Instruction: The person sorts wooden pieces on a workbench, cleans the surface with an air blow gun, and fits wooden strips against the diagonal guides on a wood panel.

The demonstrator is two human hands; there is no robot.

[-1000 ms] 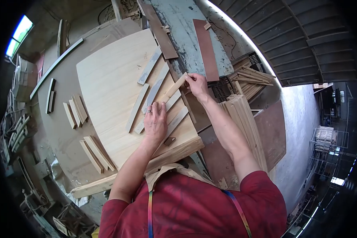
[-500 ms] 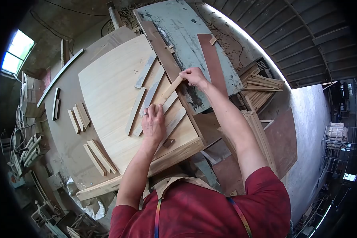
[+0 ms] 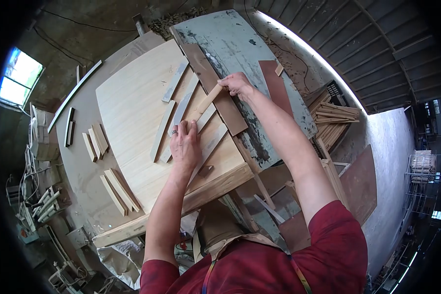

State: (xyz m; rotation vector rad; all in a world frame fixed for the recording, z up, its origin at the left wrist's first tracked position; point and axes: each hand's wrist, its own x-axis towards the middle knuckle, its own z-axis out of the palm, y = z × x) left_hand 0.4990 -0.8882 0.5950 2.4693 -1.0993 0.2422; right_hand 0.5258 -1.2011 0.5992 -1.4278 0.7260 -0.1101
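A narrow wooden strip [image 3: 209,99] slants over a pale wooden panel [image 3: 132,93]. My right hand [image 3: 236,84] pinches its upper end, above a brown board [image 3: 230,113]. At the strip's lower end, my left hand [image 3: 185,143] has its fingers bent and pressed together; its fingertips touch the strip. Several grey-faced strips lie slanted around my left hand, among them one [image 3: 175,82] above it and one [image 3: 163,131] to its left. Close to my left wrist sits a small dark block [image 3: 206,170].
Loose wooden strips [image 3: 120,190] lie on the brown table at the left. A worn blue-green surface [image 3: 230,39] with a reddish board [image 3: 275,85] adjoins the panel at the upper right. Stacked wood [image 3: 334,112] stands beyond it. A thick wooden edge [image 3: 220,183] runs nearest my body.
The camera view has shifted. My right hand and the strip's upper end have moved slightly up and left. The brown board beneath that end now lies at a different place along the panel's edge.
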